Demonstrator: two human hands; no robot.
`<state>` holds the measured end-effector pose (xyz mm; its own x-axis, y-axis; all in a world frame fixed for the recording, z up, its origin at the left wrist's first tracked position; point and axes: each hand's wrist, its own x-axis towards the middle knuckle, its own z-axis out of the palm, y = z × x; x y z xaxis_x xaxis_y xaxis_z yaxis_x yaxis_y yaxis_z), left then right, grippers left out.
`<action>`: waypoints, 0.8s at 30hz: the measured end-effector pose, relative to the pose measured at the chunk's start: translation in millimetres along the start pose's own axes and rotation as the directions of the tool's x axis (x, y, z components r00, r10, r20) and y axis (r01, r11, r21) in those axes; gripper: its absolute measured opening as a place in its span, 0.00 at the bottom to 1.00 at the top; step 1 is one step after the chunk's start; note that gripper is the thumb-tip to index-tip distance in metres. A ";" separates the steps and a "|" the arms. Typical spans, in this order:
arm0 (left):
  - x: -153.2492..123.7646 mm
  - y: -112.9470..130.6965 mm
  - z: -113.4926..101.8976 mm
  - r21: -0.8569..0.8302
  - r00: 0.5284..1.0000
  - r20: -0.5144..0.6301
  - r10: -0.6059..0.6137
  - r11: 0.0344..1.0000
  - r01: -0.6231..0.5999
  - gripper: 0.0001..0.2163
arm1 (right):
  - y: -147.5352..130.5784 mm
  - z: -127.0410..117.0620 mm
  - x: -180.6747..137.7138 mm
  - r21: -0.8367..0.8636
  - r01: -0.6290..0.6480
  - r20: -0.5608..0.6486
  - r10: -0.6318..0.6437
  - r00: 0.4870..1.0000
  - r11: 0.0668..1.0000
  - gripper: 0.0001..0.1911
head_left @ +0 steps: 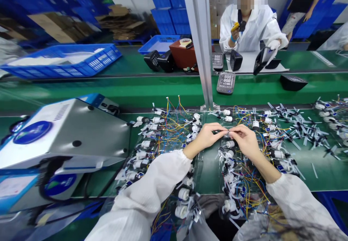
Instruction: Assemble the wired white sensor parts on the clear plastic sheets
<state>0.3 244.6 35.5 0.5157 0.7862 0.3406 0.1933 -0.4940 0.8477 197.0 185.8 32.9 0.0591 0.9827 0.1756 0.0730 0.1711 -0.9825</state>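
A worker's left hand (208,135) and right hand (246,141) meet over a green assembly desk (307,172), their fingertips (225,129) pinched closed on a small white wired part (227,134). Clear plastic trays (202,168) of white fittings (230,144) and coloured wires (174,132) lie on either side. A silver machine (62,135) stands left. Beyond a green conveyor belt (108,90), a co-worker (244,30) in a white smock holds a yellow tool (235,26).
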 end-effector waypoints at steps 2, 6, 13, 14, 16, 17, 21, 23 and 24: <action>0.9 1.1 -1.2 0.000 1.000 -0.002 -0.015 1.000 0.015 0.09 | 1.8 -0.6 0.1 0.053 -0.023 -0.007 0.024 1.000 0.998 0.11; 1.5 1.4 -0.2 -0.002 1.000 -0.001 0.010 1.000 -0.010 0.09 | 5.0 -1.3 0.1 0.058 0.004 -0.002 -0.004 1.000 0.998 0.12; 0.2 -3.4 2.3 0.020 0.999 0.009 0.037 0.999 -0.037 0.08 | 5.2 0.0 -0.9 0.048 0.019 0.013 -0.020 1.000 0.999 0.10; 0.0 -4.2 2.8 0.020 0.999 0.006 0.041 0.999 -0.041 0.08 | 6.4 0.7 -1.2 0.040 0.017 0.015 -0.018 1.000 0.999 0.11; 0.0 -4.9 4.3 0.036 0.999 0.017 0.042 0.998 -0.042 0.08 | 9.4 2.0 -1.1 -0.017 0.025 0.014 -0.025 1.000 1.000 0.11; 0.3 -4.8 5.2 0.053 0.999 0.037 0.037 0.998 -0.039 0.07 | 10.5 2.2 -0.7 -0.074 0.037 0.015 -0.036 0.999 0.997 0.11; 4.2 -2.0 6.7 0.019 0.997 0.053 -0.063 0.998 0.062 0.05 | 4.5 -5.6 3.7 -0.319 0.103 0.040 -0.095 0.995 0.942 0.09; 7.4 -1.7 5.4 -0.190 0.962 -0.089 -0.259 0.952 0.239 0.08 | -4.5 -15.2 5.4 -0.415 0.117 0.048 -0.107 0.993 0.902 0.07; 9.0 -2.4 4.7 -0.321 0.911 -0.153 -0.383 0.891 0.321 0.09 | -9.0 -20.5 5.3 -0.474 0.128 0.054 -0.116 0.992 0.871 0.06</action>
<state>8.4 251.1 34.6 0.2682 0.9622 0.0473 0.0701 -0.0684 0.9952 217.0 188.1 44.0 -0.0035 0.9584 0.2852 0.5429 0.2414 -0.8044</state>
